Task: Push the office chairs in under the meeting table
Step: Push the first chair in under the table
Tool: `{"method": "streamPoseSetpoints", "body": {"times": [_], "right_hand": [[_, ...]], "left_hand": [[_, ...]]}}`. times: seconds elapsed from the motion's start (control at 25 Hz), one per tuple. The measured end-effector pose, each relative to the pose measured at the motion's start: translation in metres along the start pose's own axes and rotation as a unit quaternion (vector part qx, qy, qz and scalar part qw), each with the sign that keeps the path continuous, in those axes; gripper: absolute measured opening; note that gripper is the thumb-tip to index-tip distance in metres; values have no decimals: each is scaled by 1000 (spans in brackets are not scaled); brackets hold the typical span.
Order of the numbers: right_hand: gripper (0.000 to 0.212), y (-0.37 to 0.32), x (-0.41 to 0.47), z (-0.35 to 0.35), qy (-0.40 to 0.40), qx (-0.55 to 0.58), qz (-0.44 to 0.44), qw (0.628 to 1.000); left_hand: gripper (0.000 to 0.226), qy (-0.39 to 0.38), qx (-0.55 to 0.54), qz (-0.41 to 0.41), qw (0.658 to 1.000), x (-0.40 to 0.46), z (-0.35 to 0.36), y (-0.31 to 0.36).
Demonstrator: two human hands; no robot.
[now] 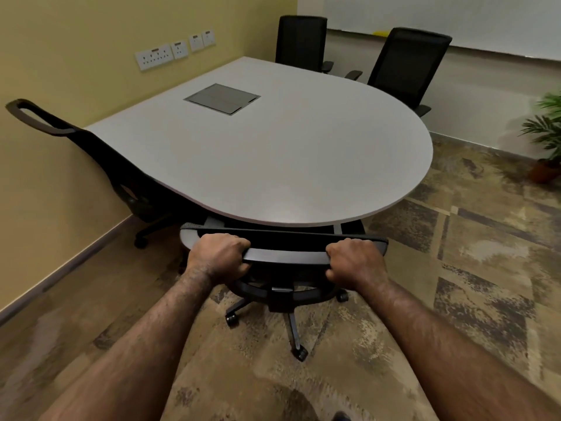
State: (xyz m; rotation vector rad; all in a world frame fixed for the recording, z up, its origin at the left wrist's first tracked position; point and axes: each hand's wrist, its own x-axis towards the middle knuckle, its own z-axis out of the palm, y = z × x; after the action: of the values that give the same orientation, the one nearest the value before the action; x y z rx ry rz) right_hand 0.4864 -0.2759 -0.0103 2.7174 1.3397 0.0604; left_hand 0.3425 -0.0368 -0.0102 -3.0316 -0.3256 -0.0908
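A black mesh office chair (pixel 285 256) stands right in front of me, its seat tucked beneath the rounded near end of the grey meeting table (pixel 273 159). My left hand (pixel 217 256) grips the top rail of its backrest on the left, and my right hand (pixel 355 262) grips the same rail on the right. Its wheeled base (pixel 291 323) shows below the backrest. Another black chair (pixel 100 159) sits at the table's left side by the wall. Two more black chairs (pixel 300 41) (pixel 406 65) stand at the far side.
A yellow wall with power sockets (pixel 173 51) runs along the left. A grey cable hatch (pixel 221 98) is set into the tabletop. A potted plant (pixel 546 138) stands at the right edge. Patterned carpet covers the floor to the right.
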Motion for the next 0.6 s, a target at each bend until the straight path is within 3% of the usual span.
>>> {"method": "streamPoseSetpoints", "body": {"times": [0.6], "right_hand": [[16,16,-86,3,10,14,3,1000]], "left_hand": [[28,40,16,12,999,-48,0,65]]}}
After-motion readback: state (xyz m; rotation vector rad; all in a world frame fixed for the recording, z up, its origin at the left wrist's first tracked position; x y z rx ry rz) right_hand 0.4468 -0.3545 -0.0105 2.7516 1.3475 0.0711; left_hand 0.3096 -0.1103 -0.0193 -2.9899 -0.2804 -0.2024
